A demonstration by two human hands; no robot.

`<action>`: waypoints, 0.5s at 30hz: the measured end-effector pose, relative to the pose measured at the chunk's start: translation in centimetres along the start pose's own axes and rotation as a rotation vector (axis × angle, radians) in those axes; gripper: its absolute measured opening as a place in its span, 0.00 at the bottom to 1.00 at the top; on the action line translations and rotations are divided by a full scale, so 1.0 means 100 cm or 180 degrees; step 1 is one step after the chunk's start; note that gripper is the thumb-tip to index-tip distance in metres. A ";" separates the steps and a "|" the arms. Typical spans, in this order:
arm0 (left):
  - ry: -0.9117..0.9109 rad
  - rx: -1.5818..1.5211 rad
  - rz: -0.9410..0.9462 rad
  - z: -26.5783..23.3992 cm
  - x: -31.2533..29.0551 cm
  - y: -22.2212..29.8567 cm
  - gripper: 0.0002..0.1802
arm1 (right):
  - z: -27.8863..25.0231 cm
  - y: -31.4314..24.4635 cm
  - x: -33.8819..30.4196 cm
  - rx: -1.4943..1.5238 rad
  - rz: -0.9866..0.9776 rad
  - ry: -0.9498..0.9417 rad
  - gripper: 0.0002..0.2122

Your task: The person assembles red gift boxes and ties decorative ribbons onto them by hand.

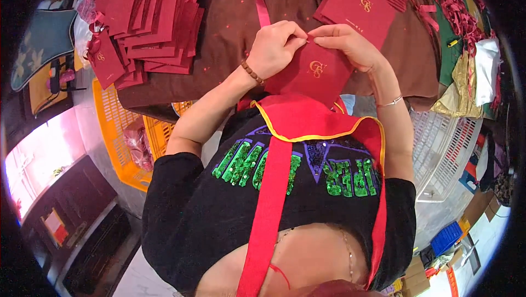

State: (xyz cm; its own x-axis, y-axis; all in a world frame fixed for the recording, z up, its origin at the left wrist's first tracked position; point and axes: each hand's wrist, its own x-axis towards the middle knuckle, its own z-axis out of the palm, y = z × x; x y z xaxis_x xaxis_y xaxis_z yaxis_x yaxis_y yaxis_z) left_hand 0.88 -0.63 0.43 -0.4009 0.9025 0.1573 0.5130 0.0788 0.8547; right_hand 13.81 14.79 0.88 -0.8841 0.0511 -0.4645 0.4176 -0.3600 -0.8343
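The left hand point(274, 46) and right hand point(353, 46) pinch the top edge of a red gift bag point(312, 72), both just as near. The bag runs from there back toward the red apron point(307, 119).

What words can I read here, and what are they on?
I won't copy lettering; it's on:
Middle red packet: gold monogram.
Right red packets: gold monogram; tiny line unreadable.
Left red packets: small gold marks.
Black shirt: green sequin letters, partly covered.
Red strip behind: too blurred.

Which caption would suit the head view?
Left hand and right hand pinch the top of a red packet near stacked packets.
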 end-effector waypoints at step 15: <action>0.0470 0.1985 0.1568 0.018 -0.010 0.005 0.06 | 0.010 0.001 -0.002 -0.0846 -0.0390 0.0191 0.14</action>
State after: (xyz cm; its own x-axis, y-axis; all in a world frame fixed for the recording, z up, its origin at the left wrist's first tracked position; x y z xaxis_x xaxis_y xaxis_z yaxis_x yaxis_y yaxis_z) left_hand 2.87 -0.69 -0.19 -0.0922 0.8334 0.5449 0.9684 -0.0523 0.2440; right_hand 13.78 13.79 1.19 -0.9206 0.1371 -0.3656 0.3557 -0.0916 -0.9301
